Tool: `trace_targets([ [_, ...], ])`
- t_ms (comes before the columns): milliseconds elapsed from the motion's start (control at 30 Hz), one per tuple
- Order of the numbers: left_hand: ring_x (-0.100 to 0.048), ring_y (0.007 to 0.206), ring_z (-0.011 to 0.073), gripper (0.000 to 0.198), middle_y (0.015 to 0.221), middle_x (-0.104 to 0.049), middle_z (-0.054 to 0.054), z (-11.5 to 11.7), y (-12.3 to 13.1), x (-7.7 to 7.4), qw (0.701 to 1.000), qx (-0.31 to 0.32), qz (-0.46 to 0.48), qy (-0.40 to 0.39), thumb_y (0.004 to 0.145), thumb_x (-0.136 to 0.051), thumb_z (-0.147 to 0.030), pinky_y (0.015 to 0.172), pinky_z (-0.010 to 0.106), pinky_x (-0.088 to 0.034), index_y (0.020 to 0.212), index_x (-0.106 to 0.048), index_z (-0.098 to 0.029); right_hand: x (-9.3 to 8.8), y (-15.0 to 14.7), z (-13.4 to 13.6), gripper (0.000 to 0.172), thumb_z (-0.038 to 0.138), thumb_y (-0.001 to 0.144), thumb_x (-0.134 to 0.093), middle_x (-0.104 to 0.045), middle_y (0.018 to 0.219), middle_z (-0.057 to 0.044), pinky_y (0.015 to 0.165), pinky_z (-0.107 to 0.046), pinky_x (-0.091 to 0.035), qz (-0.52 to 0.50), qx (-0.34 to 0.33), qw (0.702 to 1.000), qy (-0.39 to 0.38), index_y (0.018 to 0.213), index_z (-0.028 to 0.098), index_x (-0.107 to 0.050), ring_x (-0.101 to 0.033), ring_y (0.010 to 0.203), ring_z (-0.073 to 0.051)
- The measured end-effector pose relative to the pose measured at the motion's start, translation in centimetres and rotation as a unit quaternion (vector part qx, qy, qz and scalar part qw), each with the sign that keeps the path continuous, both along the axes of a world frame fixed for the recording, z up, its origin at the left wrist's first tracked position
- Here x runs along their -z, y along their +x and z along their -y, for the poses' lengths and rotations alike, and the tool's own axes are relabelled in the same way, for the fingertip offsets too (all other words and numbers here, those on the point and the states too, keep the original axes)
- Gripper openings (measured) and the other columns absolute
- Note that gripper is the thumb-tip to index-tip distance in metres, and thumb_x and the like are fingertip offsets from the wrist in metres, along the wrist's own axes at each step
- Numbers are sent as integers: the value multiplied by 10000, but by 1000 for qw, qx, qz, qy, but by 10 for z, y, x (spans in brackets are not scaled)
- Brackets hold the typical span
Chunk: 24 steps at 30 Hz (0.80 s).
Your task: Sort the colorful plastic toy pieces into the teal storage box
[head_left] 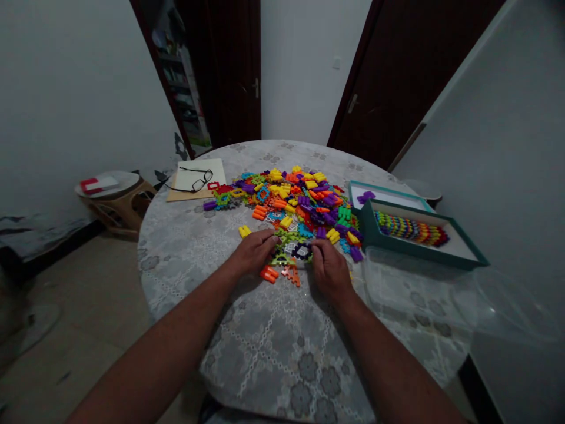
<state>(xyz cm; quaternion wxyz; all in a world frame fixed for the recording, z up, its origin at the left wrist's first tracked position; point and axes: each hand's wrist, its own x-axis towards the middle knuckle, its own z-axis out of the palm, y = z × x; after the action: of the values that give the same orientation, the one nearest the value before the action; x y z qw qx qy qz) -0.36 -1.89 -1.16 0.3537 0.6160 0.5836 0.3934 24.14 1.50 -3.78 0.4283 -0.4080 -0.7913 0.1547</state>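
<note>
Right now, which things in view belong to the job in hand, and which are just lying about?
Job:
left hand
right hand
green pieces
dark piece
colourful pile
teal box, probably

Lying about, seemingly:
eyeglasses
paper
stool
red-and-white item

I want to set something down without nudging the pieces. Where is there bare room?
The tablecloth is bare between the left forearm and the right forearm, this side of the orange pieces. Another patch is between the left forearm and the white pad. It's crowded where the pile runs up to the green box, and by the clear plastic tub at right.
</note>
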Motion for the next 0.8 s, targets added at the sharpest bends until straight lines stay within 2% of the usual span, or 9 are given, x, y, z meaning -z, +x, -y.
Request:
trace_targets([
  [100,-610,744,198,334,784,-660,39,3,5,0,998,59,1,7,1023,-540,-457,693,304,-477,914,-718,-196,-2,-3,10,224,305,1100,-475,-747,1010,-70,856,-325,-519,-12,-34,999,-29,1103,215,-679,-696,913,-215],
  [233,-626,780,204,356,844,-701,62,7,12,-1,991,130,39,-5,1033,-566,-480,721,310,-493,977,-748,-178,-3,-8,13,224,295,1085,-469,-720,985,-73,871,-337,-522,-23,-23,999,-35,1053,216,-676,-682,931,-223],
  [400,-637,838,216,244,905,-728,59,7,15,1,989,148,2,16,973,-679,-403,786,327,-495,1014,-769,-180,-7,-9,15,217,305,1073,-486,-713,986,-74,882,-350,-526,-42,-32,997,-49,1026,220,-680,-680,944,-227],
  [500,-681,931,242,262,1015,-771,92,6,13,2,985,164,-21,44,1017,-627,-380,873,358,-516,1095,-790,-190,-9,-8,18,211,331,1046,-558,-750,1066,-80,893,-363,-545,-60,-41,993,-96,1159,215,-692,-704,921,-223],
  [600,-722,1059,270,314,1170,-803,122,7,12,1,980,187,-30,66,1052,-590,-367,987,404,-531,1244,-787,-215,-9,-8,19,289,344,1029,-609,-782,1173,-85,951,-376,-554,-61,-86,985,-139,1277,232,-707,-732,1007,-235],
  [700,-728,1150,282,351,1272,-798,130,8,11,0,978,181,-49,88,1047,-610,-348,1053,434,-531,1342,-759,-228,-9,-6,17,248,338,1027,-608,-796,1158,-75,970,-379,-553,-63,-123,977,-160,1207,239,-748,-734,1065,-247],
  [800,-738,1103,269,348,1228,-801,125,7,8,3,983,113,-84,121,1035,-620,-322,1024,440,-558,1342,-752,-222,-9,-3,14,249,365,1015,-617,-795,1096,-73,910,-378,-558,-87,-74,977,-179,1186,229,-736,-731,996,-248],
])
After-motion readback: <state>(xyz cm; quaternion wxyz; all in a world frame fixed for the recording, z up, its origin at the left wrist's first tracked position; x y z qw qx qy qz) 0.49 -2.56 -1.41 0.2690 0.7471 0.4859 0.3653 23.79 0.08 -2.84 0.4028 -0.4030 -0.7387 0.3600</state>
